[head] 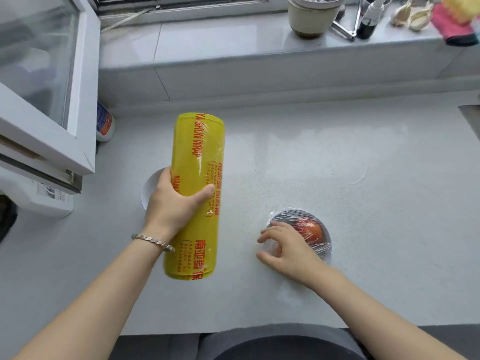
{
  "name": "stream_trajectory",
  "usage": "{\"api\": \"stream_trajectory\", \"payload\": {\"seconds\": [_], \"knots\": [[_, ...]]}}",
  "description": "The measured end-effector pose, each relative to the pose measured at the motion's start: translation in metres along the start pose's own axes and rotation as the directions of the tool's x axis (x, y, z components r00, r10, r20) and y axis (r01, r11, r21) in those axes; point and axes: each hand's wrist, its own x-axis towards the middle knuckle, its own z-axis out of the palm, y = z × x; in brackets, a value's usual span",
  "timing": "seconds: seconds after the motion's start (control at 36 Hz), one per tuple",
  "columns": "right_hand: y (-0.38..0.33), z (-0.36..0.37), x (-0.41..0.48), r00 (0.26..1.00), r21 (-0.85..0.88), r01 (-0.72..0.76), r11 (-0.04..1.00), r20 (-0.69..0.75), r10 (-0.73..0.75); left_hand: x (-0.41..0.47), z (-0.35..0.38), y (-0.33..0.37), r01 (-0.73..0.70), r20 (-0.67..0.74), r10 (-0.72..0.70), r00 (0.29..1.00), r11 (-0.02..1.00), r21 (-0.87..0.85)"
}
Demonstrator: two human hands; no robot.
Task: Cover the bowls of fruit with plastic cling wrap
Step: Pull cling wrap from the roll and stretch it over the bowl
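1. Over the left-centre of the pale worktop [337, 165], a long yellow cling wrap roll [196, 152] is being held lengthwise, running from the front edge toward the back.
2. The left hand [171, 206] is gripping the roll round its middle, with the thumb lying across the top.
3. The right hand [288, 252] is resting with fingers spread and loosely bent on the left rim of the covered bowl [328, 241], gripping nothing.
4. That bowl is sitting near the front edge, right of centre, with film stretching across it.
5. A white bowl [153, 188] is peeking out from behind the left hand, mostly hidden.
6. An orange-red fruit [310, 231] is lying under the film.
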Motion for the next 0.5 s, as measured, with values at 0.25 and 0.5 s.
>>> {"api": "stream_trajectory", "payload": {"seconds": [0.25, 0.5], "knots": [[-0.045, -0.052, 0.012, 0.966, 0.252, -0.118, 0.96, 0.255, 0.051, 0.002, 0.005, 0.019, 0.068, 0.027, -0.064, 0.998, 0.979, -0.192], [-0.061, -0.075, 0.056, 0.987, 0.614, -0.157, 0.774, 0.119, 0.106, 0.003, 0.036, 0.052, 0.074, 0.198, 0.017, 0.98, 0.893, -0.444]]}}
